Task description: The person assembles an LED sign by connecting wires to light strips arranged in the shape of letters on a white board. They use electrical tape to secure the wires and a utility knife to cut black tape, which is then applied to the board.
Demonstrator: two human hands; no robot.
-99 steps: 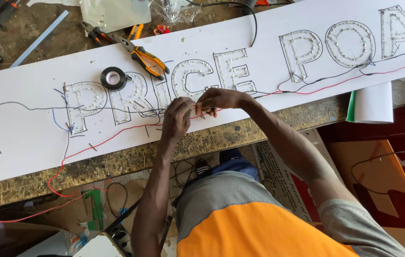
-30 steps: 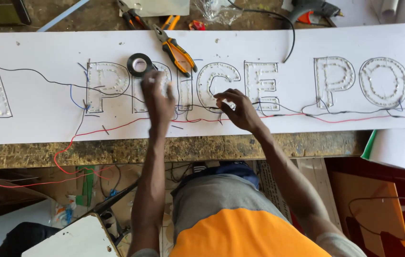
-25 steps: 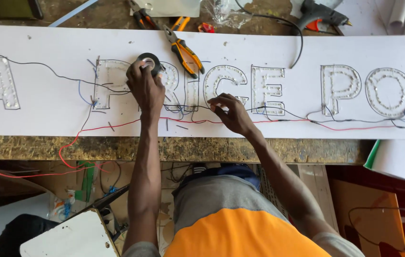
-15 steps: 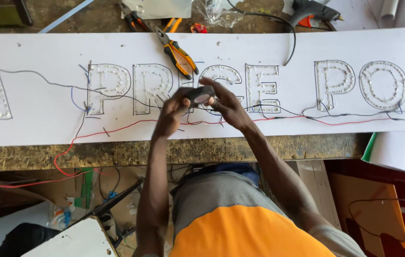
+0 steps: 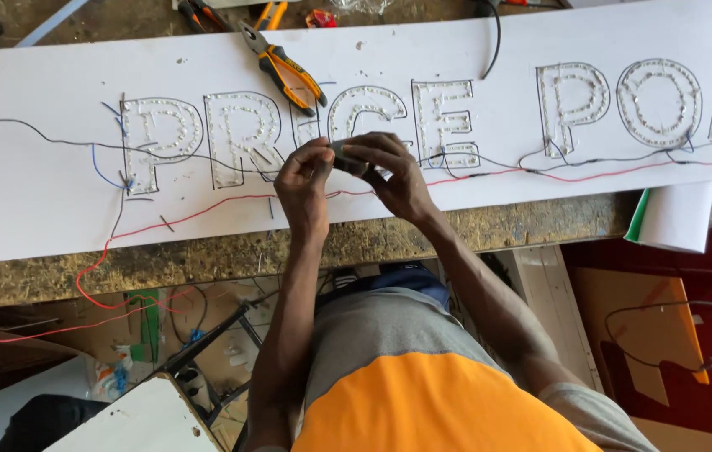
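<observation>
A long white sign board [image 5: 54,192] lies across the workbench, with outlined letters filled by small lights and red and black wires [image 5: 590,172] running along them. Both my hands meet over the middle letters. A black roll of tape [image 5: 346,156] sits between them: my left hand [image 5: 305,184] pinches its left side, my right hand [image 5: 389,172] wraps its right side. Yellow-handled pliers [image 5: 285,71] lie on the board just beyond my hands.
The rough bench edge [image 5: 205,259] runs below the board. More tools [image 5: 197,12] lie at the far edge. A rolled white sheet [image 5: 678,218] hangs off the bench at right. Loose red wire [image 5: 96,293], a white stool [image 5: 138,418] and clutter sit underneath.
My left hand reached out to the black tape roll lying on the board, picked it up and brought it back to meet my right hand, which has closed around it too.
</observation>
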